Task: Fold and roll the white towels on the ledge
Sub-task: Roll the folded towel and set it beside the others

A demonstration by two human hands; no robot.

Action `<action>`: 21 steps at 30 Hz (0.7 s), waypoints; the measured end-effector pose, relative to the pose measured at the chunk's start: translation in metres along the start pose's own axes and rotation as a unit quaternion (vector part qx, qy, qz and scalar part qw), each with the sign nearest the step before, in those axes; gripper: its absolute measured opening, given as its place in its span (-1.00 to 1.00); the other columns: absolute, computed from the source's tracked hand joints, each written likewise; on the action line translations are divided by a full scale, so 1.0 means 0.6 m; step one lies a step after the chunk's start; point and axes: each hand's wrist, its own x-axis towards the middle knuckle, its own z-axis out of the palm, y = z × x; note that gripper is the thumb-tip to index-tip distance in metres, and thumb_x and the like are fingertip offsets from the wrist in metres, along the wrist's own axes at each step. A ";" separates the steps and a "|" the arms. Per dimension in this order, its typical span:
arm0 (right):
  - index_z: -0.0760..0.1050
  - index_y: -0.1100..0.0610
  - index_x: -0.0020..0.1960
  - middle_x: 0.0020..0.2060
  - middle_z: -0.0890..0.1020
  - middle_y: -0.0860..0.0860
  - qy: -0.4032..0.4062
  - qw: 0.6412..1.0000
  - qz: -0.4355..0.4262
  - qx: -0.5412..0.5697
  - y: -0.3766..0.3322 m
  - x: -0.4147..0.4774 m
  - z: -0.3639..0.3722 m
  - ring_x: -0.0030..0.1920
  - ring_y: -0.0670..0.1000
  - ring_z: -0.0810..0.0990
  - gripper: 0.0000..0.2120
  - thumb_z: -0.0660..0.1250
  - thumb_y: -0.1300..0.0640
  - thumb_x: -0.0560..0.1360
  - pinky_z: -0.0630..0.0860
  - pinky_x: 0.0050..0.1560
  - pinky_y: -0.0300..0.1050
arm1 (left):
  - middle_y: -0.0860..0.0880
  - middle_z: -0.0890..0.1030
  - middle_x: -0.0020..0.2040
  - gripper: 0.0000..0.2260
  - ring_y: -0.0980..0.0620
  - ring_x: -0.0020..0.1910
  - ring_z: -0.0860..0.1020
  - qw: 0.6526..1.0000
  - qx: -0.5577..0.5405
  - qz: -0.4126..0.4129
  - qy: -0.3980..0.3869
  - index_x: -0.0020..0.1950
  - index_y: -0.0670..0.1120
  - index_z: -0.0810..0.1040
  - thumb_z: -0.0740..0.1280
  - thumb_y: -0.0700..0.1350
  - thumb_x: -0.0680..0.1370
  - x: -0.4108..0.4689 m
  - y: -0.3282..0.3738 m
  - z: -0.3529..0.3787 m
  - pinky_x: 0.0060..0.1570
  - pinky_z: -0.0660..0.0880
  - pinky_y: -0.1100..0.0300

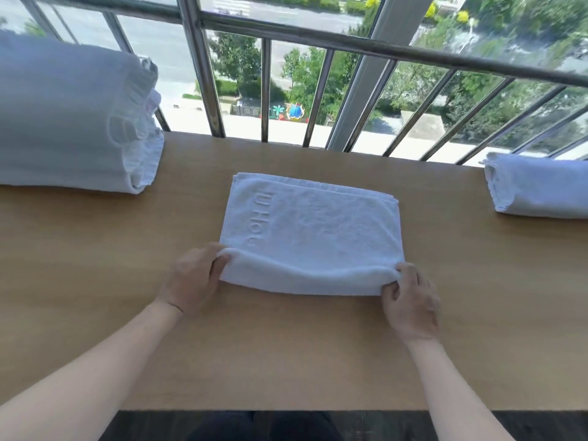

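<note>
White folded towel (313,230) lies mid-ledge (95,281), its near edge turned over and pinched at the corners by the left hand (194,275) and right hand (410,300), each grip closed on it; uneven rolling could skew the roll.

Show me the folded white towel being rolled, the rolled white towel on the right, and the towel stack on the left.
Folded white towel (313,230), head view, flat middle.
Rolled white towel (541,189), head view, top.
Towel stack (63,116), head view, top.

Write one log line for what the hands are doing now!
left hand: grips towel near edge | right hand: grips same edge | roll: just started | ledge
</note>
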 end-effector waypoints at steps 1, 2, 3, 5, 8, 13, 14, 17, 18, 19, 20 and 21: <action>0.44 0.15 0.12 -0.01 0.62 0.17 -0.001 1.000 0.016 0.018 -0.001 0.024 -0.003 -0.14 0.31 0.58 -0.63 0.43 0.35 0.37 0.46 -0.16 0.07 | -0.16 0.63 -0.20 -0.49 -0.24 -0.23 0.59 0.998 -0.029 -0.061 -0.010 0.16 -0.13 0.56 0.01 0.21 0.63 0.019 0.004 0.003 -0.26 0.45 0.01; 0.41 0.11 0.14 0.03 0.61 0.14 -0.005 0.999 0.037 0.035 -0.003 0.048 -0.005 -0.14 0.29 0.58 -0.66 0.39 0.31 0.42 0.41 -0.17 0.04 | -0.14 0.62 -0.16 -0.49 -0.22 -0.19 0.56 0.992 -0.061 -0.108 -0.014 0.18 -0.08 0.54 0.00 0.24 0.61 0.040 0.006 0.007 -0.22 0.42 0.00; 0.40 0.08 0.16 0.07 0.60 0.12 -0.006 0.997 0.059 0.049 -0.003 0.073 -0.005 -0.13 0.28 0.58 -0.69 0.35 0.27 0.47 0.39 -0.17 0.02 | -0.10 0.62 -0.14 -0.51 -0.19 -0.16 0.54 0.986 -0.089 -0.143 -0.013 0.17 -0.04 0.52 -0.01 0.27 0.60 0.063 0.008 0.009 -0.20 0.41 -0.02; 0.42 0.10 0.21 0.12 0.59 0.11 0.006 0.994 0.075 0.074 -0.002 0.121 -0.002 -0.06 0.26 0.58 -0.73 0.31 0.21 0.52 0.37 -0.14 -0.02 | -0.09 0.61 -0.15 -0.59 -0.20 -0.14 0.54 0.978 -0.109 -0.180 0.005 0.13 -0.02 0.51 0.04 0.24 0.65 0.112 0.011 0.014 -0.18 0.43 -0.05; 0.44 0.10 0.21 0.11 0.58 0.03 0.009 0.989 0.074 0.125 -0.004 0.193 0.004 0.04 0.14 0.53 -0.79 0.27 0.17 0.58 0.33 -0.06 -0.12 | -0.06 0.55 -0.24 -0.64 -0.22 -0.15 0.53 0.968 -0.100 -0.226 0.047 0.00 -0.04 0.52 0.05 0.13 0.71 0.176 0.012 0.026 -0.20 0.35 -0.01; 0.46 0.08 0.16 0.03 0.51 -0.09 -0.004 0.980 0.099 0.173 -0.004 0.280 0.031 0.07 0.03 0.49 -0.86 0.19 0.15 0.64 0.30 -0.01 -0.13 | 0.04 0.46 -0.35 -0.51 -0.15 -0.21 0.47 0.951 -0.066 -0.294 0.063 -0.34 0.04 0.34 -0.03 0.24 0.68 0.260 0.007 0.039 -0.23 0.29 0.04; 0.47 0.08 0.16 0.07 0.53 -0.06 -0.012 0.979 0.110 0.171 -0.002 0.291 0.038 0.10 0.06 0.50 -0.85 0.18 0.14 0.64 0.32 0.00 -0.11 | 0.02 0.47 -0.33 -0.48 -0.14 -0.20 0.46 0.947 -0.048 -0.314 0.052 -0.35 0.03 0.35 -0.05 0.27 0.67 0.272 0.003 0.044 -0.21 0.30 0.04; 0.47 0.09 0.18 0.17 0.52 0.02 -0.044 0.979 0.125 0.156 0.003 0.314 0.065 0.12 0.14 0.52 -0.83 0.17 0.12 0.65 0.35 0.02 -0.07 | -0.17 0.60 -0.14 -0.41 -0.19 -0.10 0.50 0.934 -0.013 -0.357 0.015 -0.24 -0.03 0.49 -0.10 0.33 0.64 0.296 -0.011 0.058 -0.12 0.36 -0.01; 0.48 0.10 0.19 0.18 0.51 0.04 -0.052 0.978 0.133 0.153 0.006 0.318 0.074 0.12 0.15 0.52 -0.82 0.17 0.12 0.65 0.35 0.01 -0.06 | -0.22 0.63 -0.02 -0.37 -0.24 0.00 0.54 0.930 -0.010 -0.368 0.007 -0.13 -0.06 0.57 -0.11 0.33 0.64 0.299 -0.016 0.065 -0.05 0.40 -0.05; 0.48 0.11 0.21 0.19 0.51 0.06 -0.058 0.976 0.146 0.152 0.009 0.320 0.084 0.12 0.17 0.52 -0.81 0.18 0.12 0.65 0.35 0.01 -0.06 | -0.23 0.64 0.10 -0.34 -0.28 0.11 0.55 0.925 -0.014 -0.379 0.003 0.04 -0.08 0.62 -0.12 0.35 0.63 0.302 -0.022 0.072 0.04 0.43 -0.09; 0.48 0.12 0.22 0.18 0.50 0.08 -0.058 0.973 0.162 0.153 0.010 0.318 0.091 0.12 0.18 0.52 -0.80 0.19 0.12 0.65 0.34 0.00 -0.06 | -0.21 0.63 0.18 -0.31 -0.29 0.18 0.53 0.922 -0.027 -0.387 0.002 0.19 -0.06 0.61 -0.13 0.38 0.62 0.301 -0.025 0.077 0.11 0.43 -0.11; 0.47 0.11 0.24 0.18 0.49 0.09 -0.055 0.970 0.178 0.155 0.013 0.315 0.097 0.11 0.18 0.52 -0.79 0.20 0.11 0.65 0.31 -0.02 -0.08 | -0.16 0.63 0.19 -0.28 -0.27 0.20 0.52 0.919 -0.046 -0.391 0.001 0.28 -0.04 0.58 -0.13 0.42 0.59 0.299 -0.028 0.082 0.13 0.42 -0.10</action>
